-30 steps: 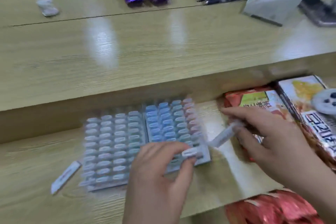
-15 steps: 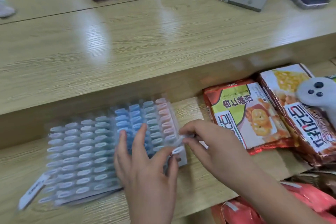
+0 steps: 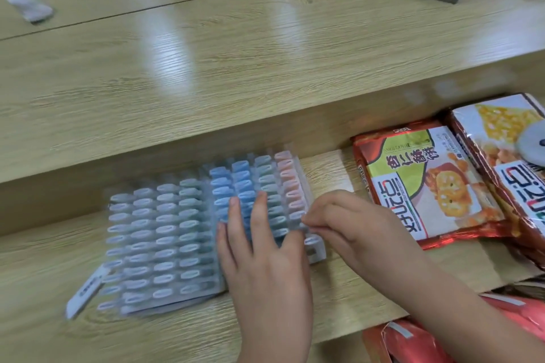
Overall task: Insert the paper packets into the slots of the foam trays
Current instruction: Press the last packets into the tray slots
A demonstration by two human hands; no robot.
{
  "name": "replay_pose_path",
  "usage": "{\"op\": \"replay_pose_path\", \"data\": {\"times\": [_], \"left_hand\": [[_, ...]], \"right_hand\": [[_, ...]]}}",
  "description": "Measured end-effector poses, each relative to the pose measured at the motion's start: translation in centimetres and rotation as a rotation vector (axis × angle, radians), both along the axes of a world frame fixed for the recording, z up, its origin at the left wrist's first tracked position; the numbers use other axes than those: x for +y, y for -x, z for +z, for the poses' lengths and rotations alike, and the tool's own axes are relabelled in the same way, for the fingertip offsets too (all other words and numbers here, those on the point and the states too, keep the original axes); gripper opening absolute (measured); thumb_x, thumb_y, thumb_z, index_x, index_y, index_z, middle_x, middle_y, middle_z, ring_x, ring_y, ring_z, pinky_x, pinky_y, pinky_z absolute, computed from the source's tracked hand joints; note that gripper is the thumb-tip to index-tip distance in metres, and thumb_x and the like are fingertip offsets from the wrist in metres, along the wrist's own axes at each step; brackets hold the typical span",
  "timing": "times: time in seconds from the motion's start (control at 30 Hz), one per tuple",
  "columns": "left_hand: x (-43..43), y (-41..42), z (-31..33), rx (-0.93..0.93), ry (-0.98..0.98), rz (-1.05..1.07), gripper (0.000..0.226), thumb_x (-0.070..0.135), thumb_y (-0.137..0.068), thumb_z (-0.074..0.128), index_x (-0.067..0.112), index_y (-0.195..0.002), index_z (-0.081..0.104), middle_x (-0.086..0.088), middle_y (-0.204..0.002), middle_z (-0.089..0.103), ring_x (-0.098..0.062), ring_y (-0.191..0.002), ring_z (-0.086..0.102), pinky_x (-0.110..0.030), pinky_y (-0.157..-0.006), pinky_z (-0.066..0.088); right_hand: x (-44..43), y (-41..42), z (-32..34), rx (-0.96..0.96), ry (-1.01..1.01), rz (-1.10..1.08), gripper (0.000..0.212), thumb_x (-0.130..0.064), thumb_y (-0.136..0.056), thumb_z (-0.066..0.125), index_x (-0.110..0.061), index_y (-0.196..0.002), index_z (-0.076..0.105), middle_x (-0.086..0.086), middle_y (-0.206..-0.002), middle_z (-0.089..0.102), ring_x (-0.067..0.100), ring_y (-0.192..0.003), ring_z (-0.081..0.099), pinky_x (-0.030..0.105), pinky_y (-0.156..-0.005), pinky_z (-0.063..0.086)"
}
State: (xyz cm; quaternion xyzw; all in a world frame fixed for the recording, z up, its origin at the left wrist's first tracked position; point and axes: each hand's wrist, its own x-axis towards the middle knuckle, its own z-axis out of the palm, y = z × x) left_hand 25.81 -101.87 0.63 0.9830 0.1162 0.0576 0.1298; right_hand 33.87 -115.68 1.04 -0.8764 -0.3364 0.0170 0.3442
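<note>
Crowding wooden shelf [image 3: 44,333] | foam trays [image 3: 165,239], snack bags [image 3: 427,186] | right hand [image 3: 354,227] pinches packet [image 3: 304,225]

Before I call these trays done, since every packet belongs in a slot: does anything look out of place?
One loose paper packet lies slanted on the wooden shelf at the near-left corner of the left foam tray, outside any slot.

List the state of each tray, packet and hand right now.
Left hand, flat, pressing on the right tray.
Right hand, pinching a packet at that tray's edge.
Left tray, lying flat, untouched.
Loose packet, lying at left tray's near corner.
Cracker bags, lying flat.
</note>
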Motion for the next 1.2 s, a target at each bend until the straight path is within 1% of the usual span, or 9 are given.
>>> {"op": "replay_pose_path", "data": {"times": [0.2, 0.4, 0.5, 0.6, 0.73, 0.83, 1.0, 1.1, 1.2], "left_hand": [[0.7, 0.3, 0.7, -0.01, -0.002, -0.026, 0.023, 0.031, -0.073, 0.086, 0.027, -0.093, 0.075, -0.015, -0.144, 0.053, -0.044, -0.139, 0.038, -0.058, -0.106, 0.04], [7.2, 4.3, 2.6, -0.338, 0.173, -0.082, 0.027, 0.046, -0.089, 0.063, 0.025, -0.103, 0.071, -0.011, -0.148, 0.046, -0.035, -0.147, 0.028, -0.051, -0.111, 0.036], [13.8, 7.8, 2.6, -0.465, 0.211, 0.063, 0.026, 0.035, -0.091, 0.06, 0.016, -0.102, 0.074, -0.013, -0.136, 0.055, -0.035, -0.134, 0.046, -0.042, -0.109, 0.037], [20.4, 11.4, 1.6, -0.458, 0.193, 0.317, 0.028, 0.03, -0.086, 0.058, 0.011, -0.099, 0.075, -0.012, -0.119, 0.062, -0.032, -0.107, 0.059, -0.023, -0.102, 0.036], [25.7, 15.8, -0.9, -0.272, 0.21, 0.539, 0.024, 0.026, -0.085, 0.064, 0.014, -0.102, 0.074, -0.007, -0.115, 0.062, -0.031, -0.103, 0.057, -0.034, -0.093, 0.041], [27.8, 17.9, -2.5, -0.178, 0.178, 0.564, 0.023, 0.018, -0.083, 0.068, 0.012, -0.105, 0.074, -0.01, -0.111, 0.064, -0.034, -0.101, 0.059, -0.037, -0.092, 0.042], [28.8, 19.0, -2.8, -0.149, 0.217, 0.512, 0.045, 0.037, -0.081, 0.046, 0.011, -0.104, 0.074, -0.01, -0.109, 0.066, -0.034, -0.101, 0.062, -0.033, -0.092, 0.038], [28.5, 19.2, -2.9, -0.164, 0.269, 0.533, 0.043, 0.037, -0.081, 0.047, 0.012, -0.102, 0.074, -0.006, -0.108, 0.065, -0.028, -0.1, 0.059, -0.036, -0.091, 0.04], [27.8, 18.6, -2.4, -0.215, 0.42, 0.593, 0.03, 0.03, -0.081, 0.058, 0.018, -0.103, 0.073, 0.004, -0.11, 0.06, -0.016, -0.104, 0.052, -0.034, -0.09, 0.04]], "right_hand": [[0.2, 1.1, 0.4, -0.059, 0.028, -0.019, 0.046, -0.011, -0.082, 0.04, -0.022, -0.109, 0.076, -0.002, -0.105, 0.063, 0.014, -0.088, 0.064, 0.027, -0.069, 0.052], [4.9, 3.5, 2.1, -0.177, -0.094, -0.2, 0.035, -0.01, -0.086, 0.049, -0.019, -0.109, 0.073, -0.003, -0.105, 0.06, 0.021, -0.098, 0.059, 0.029, -0.089, 0.044], [11.6, 5.5, 3.6, -0.216, -0.118, -0.045, 0.03, -0.003, -0.082, 0.059, -0.016, -0.105, 0.074, -0.003, -0.105, 0.063, 0.019, -0.096, 0.059, 0.022, -0.09, 0.041], [19.3, 7.8, 4.0, -0.183, -0.104, 0.171, 0.024, -0.011, -0.087, 0.064, -0.02, -0.108, 0.072, -0.008, -0.107, 0.067, 0.019, -0.097, 0.061, 0.029, -0.087, 0.047], [29.1, 9.6, 3.0, -0.28, 0.233, 0.416, 0.024, -0.016, -0.087, 0.057, -0.026, -0.106, 0.068, -0.01, -0.102, 0.066, 0.02, -0.096, 0.059, 0.033, -0.078, 0.05], [33.7, 10.4, 1.7, -0.401, 0.598, 0.474, 0.019, -0.017, -0.078, 0.055, -0.029, -0.084, 0.068, -0.008, -0.081, 0.065, 0.017, -0.081, 0.063, 0.029, -0.066, 0.046], [35.9, 9.9, -0.5, -0.29, 0.716, 0.456, 0.016, -0.011, -0.086, 0.06, -0.023, -0.097, 0.06, 0.0, -0.096, 0.061, 0.026, -0.092, 0.06, 0.033, -0.065, 0.031], [35.7, 9.6, -0.5, -0.168, 0.578, 0.461, 0.008, -0.024, -0.093, 0.057, -0.029, -0.098, 0.057, -0.004, -0.096, 0.063, 0.024, -0.093, 0.061, 0.031, -0.067, 0.036], [34.4, 9.0, 1.0, 0.052, 0.381, 0.444, 0.017, -0.041, -0.095, 0.052, -0.04, -0.109, 0.061, -0.012, -0.103, 0.064, 0.012, -0.1, 0.061, 0.03, -0.074, 0.048]]}}
